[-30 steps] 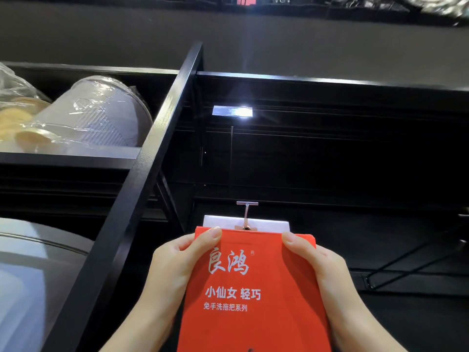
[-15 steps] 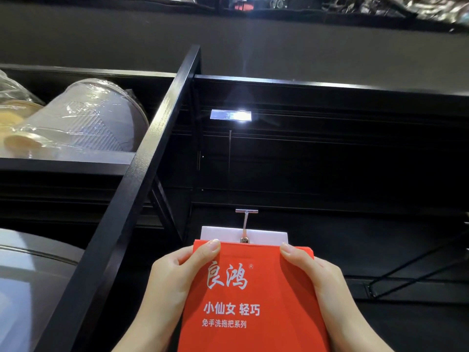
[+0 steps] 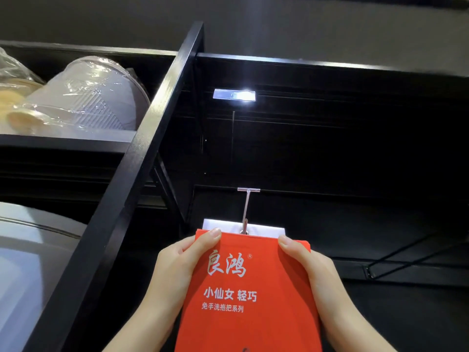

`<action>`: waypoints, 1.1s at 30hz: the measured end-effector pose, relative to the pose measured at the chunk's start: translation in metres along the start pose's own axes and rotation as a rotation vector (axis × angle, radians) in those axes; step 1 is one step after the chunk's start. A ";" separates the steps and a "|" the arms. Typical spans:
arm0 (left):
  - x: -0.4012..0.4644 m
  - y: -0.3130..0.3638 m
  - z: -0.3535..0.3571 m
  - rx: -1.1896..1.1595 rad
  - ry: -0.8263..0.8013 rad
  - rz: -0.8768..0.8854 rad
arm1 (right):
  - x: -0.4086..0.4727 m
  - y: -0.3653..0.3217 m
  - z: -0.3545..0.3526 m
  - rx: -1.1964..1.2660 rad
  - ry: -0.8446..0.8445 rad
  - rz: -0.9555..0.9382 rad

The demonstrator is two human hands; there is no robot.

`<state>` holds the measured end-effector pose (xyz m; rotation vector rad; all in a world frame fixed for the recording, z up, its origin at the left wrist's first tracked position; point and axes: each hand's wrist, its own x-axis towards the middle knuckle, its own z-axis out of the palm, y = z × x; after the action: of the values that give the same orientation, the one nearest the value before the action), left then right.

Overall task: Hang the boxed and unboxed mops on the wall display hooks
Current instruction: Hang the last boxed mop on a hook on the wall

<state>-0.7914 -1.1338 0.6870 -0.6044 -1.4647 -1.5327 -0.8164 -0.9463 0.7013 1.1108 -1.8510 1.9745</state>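
A tall red mop box [image 3: 248, 301] with white Chinese lettering fills the lower middle of the head view. My left hand [image 3: 177, 268] grips its upper left edge and my right hand [image 3: 309, 268] grips its upper right edge, thumbs on the front. A white flap [image 3: 264, 228] sticks up behind the box top. A silver display hook [image 3: 246, 212] comes out of the black wall panel and its tip meets the top of the box at the flap. Whether the hook passes through a hole is hidden.
A black upright post [image 3: 142, 158] runs diagonally left of the box. Left of it, shelves hold plastic-wrapped grey buckets [image 3: 88, 97] and a grey lid [image 3: 33, 250]. A clear label holder [image 3: 234, 94] shines on the wall above. Black wire brackets [image 3: 406, 260] sit at right.
The box and both hands stay in the same grip at the hook. The view has shifted slightly, with the hook and box appearing a little lower in frame.
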 end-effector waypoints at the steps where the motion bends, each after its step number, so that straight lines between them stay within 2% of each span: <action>1: 0.002 -0.004 -0.001 0.020 0.016 0.001 | -0.015 0.013 -0.014 0.031 -0.017 -0.154; 2: 0.004 -0.007 -0.002 0.037 0.027 0.005 | -0.001 0.030 -0.010 0.071 0.063 -0.207; 9: -0.006 -0.006 -0.002 0.100 0.052 0.014 | 0.000 0.028 -0.014 -0.009 0.100 -0.297; 19: -0.021 0.000 0.001 0.061 -0.067 -0.091 | 0.003 0.030 -0.013 -0.003 0.015 -0.211; 24: -0.033 -0.007 0.000 0.068 -0.102 -0.079 | -0.004 0.041 -0.019 0.044 -0.079 -0.291; 28: -0.050 -0.018 -0.008 0.030 -0.114 -0.082 | -0.018 0.057 -0.005 0.177 -0.096 -0.178; 33: -0.098 -0.045 -0.024 0.001 -0.105 -0.143 | -0.059 0.106 -0.001 0.108 -0.113 -0.162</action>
<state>-0.7779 -1.1348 0.5771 -0.5977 -1.6177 -1.6314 -0.8418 -0.9452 0.5830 1.3829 -1.6638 1.9760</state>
